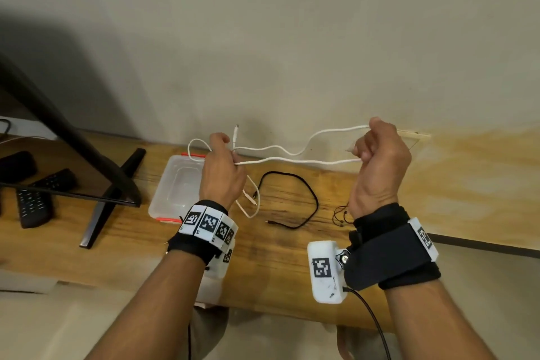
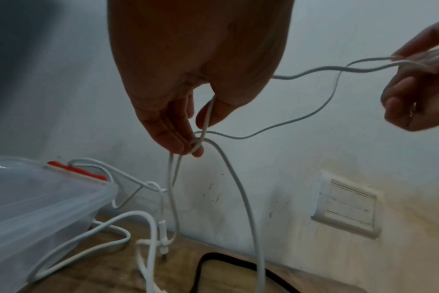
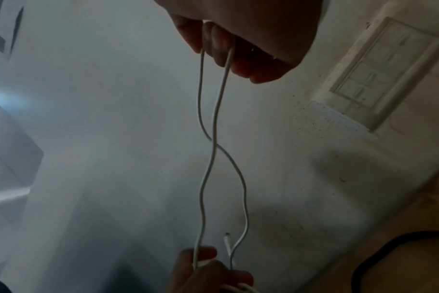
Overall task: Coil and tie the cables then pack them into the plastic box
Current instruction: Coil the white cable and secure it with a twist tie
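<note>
Both hands grip one white cable (image 1: 295,153), raised over the worktop (image 1: 292,242).
Left hand (image 1: 222,172) pinches crossed strands; right hand (image 1: 380,155) fists a doubled loop; plastic box (image 1: 172,184) sits under the left hand.

White charging cable (image 1: 295,159), black cable (image 1: 309,188), clear plastic box (image 1: 163,199) with red clips, streaky amber wood worktop (image 1: 292,257), black-and-white checkered wrist tags (image 1: 209,223).

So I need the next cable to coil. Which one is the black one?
On the wooden table, just right of the clear plastic box, between the person's wrists, the black cable lies in one open loop. The white cable is stretched between both hands above it.
</note>
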Demonstrator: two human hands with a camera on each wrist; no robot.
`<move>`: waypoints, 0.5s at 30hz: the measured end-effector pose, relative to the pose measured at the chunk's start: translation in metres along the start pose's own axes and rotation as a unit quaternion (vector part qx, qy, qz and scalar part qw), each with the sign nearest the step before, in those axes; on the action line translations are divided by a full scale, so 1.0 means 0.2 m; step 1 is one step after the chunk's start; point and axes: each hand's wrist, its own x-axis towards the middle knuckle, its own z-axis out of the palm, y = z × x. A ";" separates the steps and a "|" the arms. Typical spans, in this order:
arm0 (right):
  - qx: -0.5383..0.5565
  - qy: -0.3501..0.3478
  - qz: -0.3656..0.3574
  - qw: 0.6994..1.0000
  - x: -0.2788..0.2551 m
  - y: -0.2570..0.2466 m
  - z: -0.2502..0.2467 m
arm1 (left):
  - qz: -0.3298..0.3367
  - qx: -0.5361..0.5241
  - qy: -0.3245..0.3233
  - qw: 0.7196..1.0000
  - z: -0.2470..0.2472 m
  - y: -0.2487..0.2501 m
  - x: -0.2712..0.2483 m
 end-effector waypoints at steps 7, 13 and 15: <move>-0.054 -0.082 0.063 0.993 -0.06 0.04 0.06 | 0.109 0.003 -0.005 0.994 0.01 0.00 -0.05; -0.418 -0.278 0.040 0.864 -0.12 0.18 0.11 | 0.141 -0.023 -0.001 0.990 -0.02 0.05 -0.09; -0.442 -0.332 0.073 0.830 -0.12 0.21 0.12 | 0.169 -0.028 -0.006 0.985 -0.03 0.06 -0.11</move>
